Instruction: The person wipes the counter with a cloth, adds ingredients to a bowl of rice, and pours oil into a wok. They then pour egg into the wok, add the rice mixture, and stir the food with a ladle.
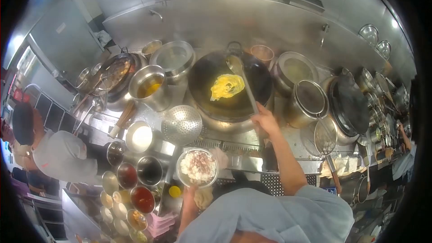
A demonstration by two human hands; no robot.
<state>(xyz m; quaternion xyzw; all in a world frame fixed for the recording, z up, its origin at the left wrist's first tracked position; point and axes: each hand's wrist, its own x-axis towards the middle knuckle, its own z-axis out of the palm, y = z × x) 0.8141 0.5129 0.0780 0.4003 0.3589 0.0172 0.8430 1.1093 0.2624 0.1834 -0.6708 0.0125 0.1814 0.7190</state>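
Observation:
My right hand [266,120] is closed round the handle of a ladle [249,91]. The ladle's bowl lies inside a large black wok [202,69], toward its far side. Yellow beaten egg [227,86], partly set and ruffled, sits near the wok's middle, left of the ladle handle. In my left hand [191,197] is a metal bowl [215,177], gripped by its near rim in front of the stove. White rice [192,161] and pinkish chopped pieces [203,166] fill that bowl. Part of the left hand is hidden beneath it.
A perforated skimmer [182,124] lies left of the wok, near a pot of yellow oil [150,89]. Several seasoning containers, including red sauce [142,199], stand lower left. A pot with a strainer [310,98] is at right. Another person [65,155] works at left.

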